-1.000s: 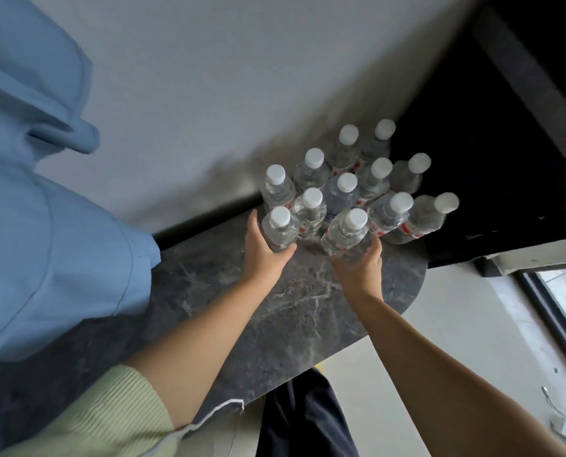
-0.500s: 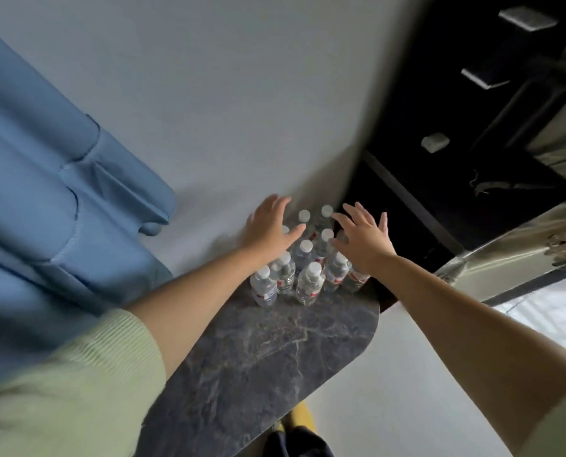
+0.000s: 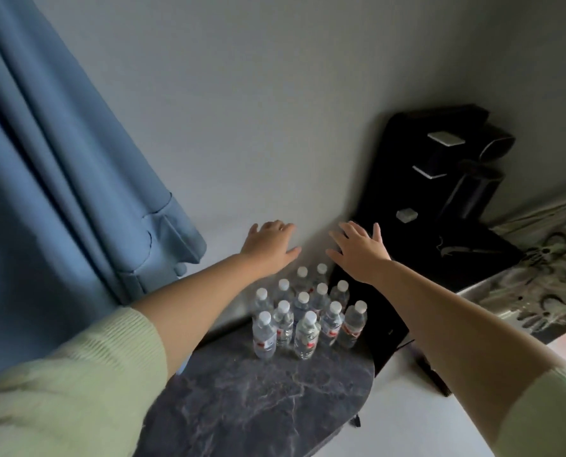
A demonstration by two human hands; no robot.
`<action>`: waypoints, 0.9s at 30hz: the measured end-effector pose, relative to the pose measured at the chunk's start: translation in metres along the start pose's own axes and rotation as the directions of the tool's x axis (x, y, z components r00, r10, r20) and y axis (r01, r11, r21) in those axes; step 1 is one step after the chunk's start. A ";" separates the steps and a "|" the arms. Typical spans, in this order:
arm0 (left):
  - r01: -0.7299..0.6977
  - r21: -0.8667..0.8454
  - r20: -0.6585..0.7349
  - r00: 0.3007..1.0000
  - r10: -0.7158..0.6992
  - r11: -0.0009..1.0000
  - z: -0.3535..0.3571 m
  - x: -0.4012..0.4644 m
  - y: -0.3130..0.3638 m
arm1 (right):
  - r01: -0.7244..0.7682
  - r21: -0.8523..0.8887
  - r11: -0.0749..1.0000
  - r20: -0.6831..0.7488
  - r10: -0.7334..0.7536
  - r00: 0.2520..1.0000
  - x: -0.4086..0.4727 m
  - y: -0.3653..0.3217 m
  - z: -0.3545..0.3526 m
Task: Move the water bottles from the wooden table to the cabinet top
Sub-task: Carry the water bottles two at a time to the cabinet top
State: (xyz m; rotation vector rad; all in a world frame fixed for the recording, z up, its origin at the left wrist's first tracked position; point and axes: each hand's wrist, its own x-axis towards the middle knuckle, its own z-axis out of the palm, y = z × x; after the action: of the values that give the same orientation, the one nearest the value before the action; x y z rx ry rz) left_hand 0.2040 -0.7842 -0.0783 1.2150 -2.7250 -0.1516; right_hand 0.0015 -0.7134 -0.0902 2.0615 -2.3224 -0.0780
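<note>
Hands (image 3: 314, 250) spread open above water bottles (image 3: 303, 316)

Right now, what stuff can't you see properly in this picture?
All in the head view:
- Clear plastic water bottles with white caps: the back ones hide behind the front ones, so their labels don't show.
- Red-and-white labels: too small to read.
- Dark marble-patterned tabletop: cut off by the bottom edge.
- Black shelf unit: too dark to tell what sits on it.
- Left hand and right hand: palms face away.

Clear plastic bottles (image 3: 303, 324) with white caps stand on a dark, veined, marble-look surface (image 3: 258, 404) beside matt blue cloth curtain (image 3: 60, 179).
</note>
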 end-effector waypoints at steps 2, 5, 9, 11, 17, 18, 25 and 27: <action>0.032 0.011 -0.012 0.999 -0.032 0.999 -0.016 -0.006 -0.003 | 0.032 0.001 0.999 -0.026 -0.032 0.999 0.001 -0.005 -0.011; 0.107 0.022 -0.053 0.993 -0.106 0.994 -0.034 -0.020 0.000 | 0.100 -0.021 0.995 -0.075 -0.101 0.992 0.000 -0.012 -0.029; 0.220 0.024 -0.074 0.973 -0.218 0.975 -0.040 -0.050 0.011 | 0.201 -0.032 0.979 -0.107 -0.203 0.973 -0.009 -0.023 -0.043; 0.294 0.025 -0.061 0.954 -0.292 0.956 -0.035 -0.073 0.025 | 0.268 -0.039 0.963 -0.106 -0.270 0.957 -0.023 -0.027 -0.043; 0.450 -0.023 -0.035 0.892 -0.451 0.893 -0.009 -0.141 0.073 | 0.442 -0.028 0.897 -0.078 -0.443 0.893 -0.079 -0.037 -0.024; 0.474 -0.022 -0.031 0.880 -0.474 0.880 -0.004 -0.157 0.081 | 0.474 -0.021 0.880 -0.068 -0.474 0.878 -0.090 -0.039 -0.021; 0.678 0.011 -0.081 0.733 -0.676 0.735 -0.012 -0.287 0.105 | 0.647 0.018 0.763 -0.052 -0.645 0.762 -0.148 -0.113 -0.020; 0.742 0.000 -0.095 0.667 -0.739 0.670 -0.022 -0.334 0.107 | 0.711 0.030 0.703 -0.057 -0.709 0.703 -0.175 -0.149 -0.022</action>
State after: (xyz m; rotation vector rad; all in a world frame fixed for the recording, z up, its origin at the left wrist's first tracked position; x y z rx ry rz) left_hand 0.3504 -0.4648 -0.0733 2.2191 -1.9823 -0.1263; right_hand 0.1711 -0.5576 -0.0762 2.8199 -1.3602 0.0081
